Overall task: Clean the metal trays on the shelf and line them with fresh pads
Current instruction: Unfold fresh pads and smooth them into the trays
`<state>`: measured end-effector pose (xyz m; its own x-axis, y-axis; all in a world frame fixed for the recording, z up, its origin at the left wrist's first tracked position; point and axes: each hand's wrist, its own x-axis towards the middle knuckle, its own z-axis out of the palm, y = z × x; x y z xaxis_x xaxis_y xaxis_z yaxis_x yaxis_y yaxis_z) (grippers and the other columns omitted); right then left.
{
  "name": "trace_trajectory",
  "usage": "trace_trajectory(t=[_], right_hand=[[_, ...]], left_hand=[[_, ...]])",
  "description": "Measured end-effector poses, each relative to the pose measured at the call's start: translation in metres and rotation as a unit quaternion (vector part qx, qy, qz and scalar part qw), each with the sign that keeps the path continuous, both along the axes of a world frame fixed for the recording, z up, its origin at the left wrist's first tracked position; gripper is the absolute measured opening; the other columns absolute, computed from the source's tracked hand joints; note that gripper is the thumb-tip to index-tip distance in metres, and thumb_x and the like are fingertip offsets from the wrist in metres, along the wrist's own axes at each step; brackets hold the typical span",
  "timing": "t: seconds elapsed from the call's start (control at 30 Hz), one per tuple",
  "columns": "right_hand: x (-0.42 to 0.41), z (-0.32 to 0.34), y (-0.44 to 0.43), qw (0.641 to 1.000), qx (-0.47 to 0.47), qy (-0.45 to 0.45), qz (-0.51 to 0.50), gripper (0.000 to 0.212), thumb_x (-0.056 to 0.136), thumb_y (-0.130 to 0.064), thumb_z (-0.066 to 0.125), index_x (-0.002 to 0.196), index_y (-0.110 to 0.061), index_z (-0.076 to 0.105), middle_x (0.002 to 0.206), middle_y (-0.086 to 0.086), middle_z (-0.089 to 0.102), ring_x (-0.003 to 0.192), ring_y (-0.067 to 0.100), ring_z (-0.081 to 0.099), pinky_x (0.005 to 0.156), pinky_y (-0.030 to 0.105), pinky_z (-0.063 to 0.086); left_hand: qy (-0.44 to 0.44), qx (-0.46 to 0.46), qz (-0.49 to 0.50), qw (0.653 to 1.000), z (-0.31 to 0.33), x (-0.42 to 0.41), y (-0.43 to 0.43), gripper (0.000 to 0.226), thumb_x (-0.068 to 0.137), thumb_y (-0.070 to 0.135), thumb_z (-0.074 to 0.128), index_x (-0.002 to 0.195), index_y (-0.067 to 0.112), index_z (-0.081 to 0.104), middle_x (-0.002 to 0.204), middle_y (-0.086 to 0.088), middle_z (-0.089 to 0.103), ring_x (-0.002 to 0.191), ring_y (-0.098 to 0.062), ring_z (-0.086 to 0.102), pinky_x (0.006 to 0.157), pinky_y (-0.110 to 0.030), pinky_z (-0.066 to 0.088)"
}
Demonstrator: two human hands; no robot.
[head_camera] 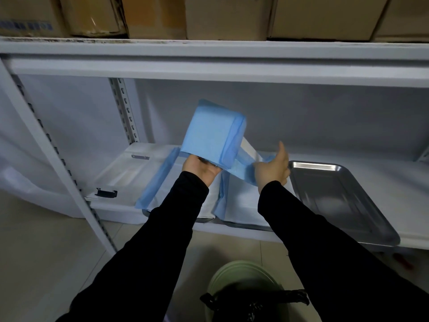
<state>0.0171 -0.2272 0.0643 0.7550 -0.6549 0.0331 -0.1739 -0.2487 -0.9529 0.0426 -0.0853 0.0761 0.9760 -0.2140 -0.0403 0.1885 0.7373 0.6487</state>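
A folded blue pad (212,133) is held up above the shelf, partly unfolding. My left hand (200,169) grips its lower edge from below. My right hand (274,168) pinches the loose end of the same pad, thumb up. Below my arms lie two metal trays covered with blue-edged white pads: a left lined tray (160,189) and a middle lined tray (241,201). To the right a bare metal tray (341,196) sits on the shelf with nothing in it.
The white shelf (120,175) has a slotted upright (58,159) at the left and a beam (209,66) overhead. Cardboard boxes (227,17) stand on the shelf above. A green bin with a black bag (250,291) stands on the floor between my arms.
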Motion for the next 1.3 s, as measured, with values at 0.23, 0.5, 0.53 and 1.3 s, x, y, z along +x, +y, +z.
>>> trace_trajectory(t=[0.23, 0.5, 0.53, 1.3], right_hand=[[-0.005, 0.006, 0.005, 0.982, 0.007, -0.044, 0.182, 0.073, 0.074, -0.012, 0.054, 0.138, -0.041, 0.037, 0.144, -0.002, 0.04, 0.137, 0.026, 0.032, 0.115, 0.049, 0.027], [-0.006, -0.007, 0.008, 0.911, -0.18, 0.069, 0.364, 0.101, 0.051, -0.036, 0.067, 0.142, -0.028, 0.023, 0.138, -0.001, 0.041, 0.129, 0.025, 0.037, 0.106, 0.049, 0.036], [-0.008, -0.008, 0.007, 0.898, -0.228, 0.093, 0.364, 0.11, 0.054, -0.032, 0.071, 0.147, -0.028, 0.011, 0.141, 0.0, 0.036, 0.13, 0.027, 0.034, 0.105, 0.05, 0.036], [-0.019, -0.01, -0.047, 0.824, -0.523, 0.136, 0.171, 0.065, 0.089, 0.006, 0.037, 0.147, -0.02, 0.027, 0.16, 0.009, 0.005, 0.144, 0.04, 0.007, 0.12, 0.046, 0.003]], left_hand=[[0.0, -0.027, -0.022, 0.999, -0.002, -0.001, -0.014, 0.026, 0.101, 0.02, 0.037, 0.105, 0.015, 0.062, 0.102, -0.006, 0.066, 0.086, -0.024, 0.064, 0.069, -0.036, 0.059], [0.063, -0.089, 0.011, 0.994, -0.003, 0.0, -0.021, 0.032, 0.098, 0.031, 0.037, 0.108, 0.011, 0.061, 0.108, -0.012, 0.065, 0.098, -0.032, 0.06, 0.085, -0.045, 0.049], [0.066, -0.086, 0.012, 0.994, -0.002, 0.0, -0.02, 0.03, 0.098, 0.031, 0.038, 0.107, 0.012, 0.061, 0.106, -0.012, 0.065, 0.096, -0.031, 0.06, 0.083, -0.044, 0.05], [-0.041, 0.491, 0.191, 0.849, -0.007, -0.002, -0.019, 0.02, 0.089, 0.032, 0.06, 0.089, 0.012, 0.065, 0.086, -0.006, 0.063, 0.089, -0.027, 0.06, 0.092, -0.044, 0.053]])
